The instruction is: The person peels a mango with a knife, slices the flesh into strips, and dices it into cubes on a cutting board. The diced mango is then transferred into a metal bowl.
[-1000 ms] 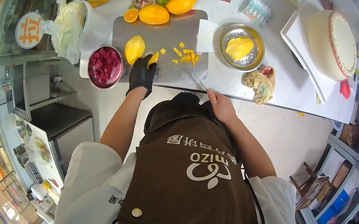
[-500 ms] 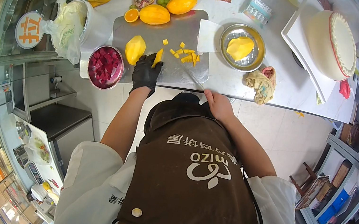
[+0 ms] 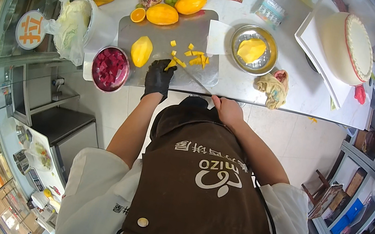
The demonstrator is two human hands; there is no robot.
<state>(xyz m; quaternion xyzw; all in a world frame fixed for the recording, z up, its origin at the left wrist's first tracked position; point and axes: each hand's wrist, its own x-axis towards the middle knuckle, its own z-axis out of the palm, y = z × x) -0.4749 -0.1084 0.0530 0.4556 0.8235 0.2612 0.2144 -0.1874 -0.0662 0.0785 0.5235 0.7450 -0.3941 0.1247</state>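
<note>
On a metal cutting board [image 3: 127, 31], my left hand [image 3: 158, 81], in a black glove, closes its fingers on a strip of mango [image 3: 171, 65]. My right hand [image 3: 227, 111], bare, grips a knife [image 3: 197, 82] at the board's near edge. Its blade points left and away from me, its tip close to the strip. Another yellow slice [image 3: 179, 62] lies by the blade tip. Beyond the blade are several small mango cubes [image 3: 196, 60]. A peeled mango piece [image 3: 141, 51] rests left of my gloved hand. Further left stands a bowl of red-purple fruit chunks [image 3: 111, 69].
A steel bowl [image 3: 273, 64] holding peeled mango stands right of the board, with a crumpled cloth [image 3: 272, 89] near it. Whole mangoes [image 3: 162, 14] and a cut orange [image 3: 137, 15] sit at the back. A white bucket [image 3: 98, 26] is left, a cake [image 3: 345, 47] far right.
My left hand has moved a little to the right with the mango strip, nearer the blade tip. The strip now tilts more, and a slice lies beside it. My right hand has barely moved.
</note>
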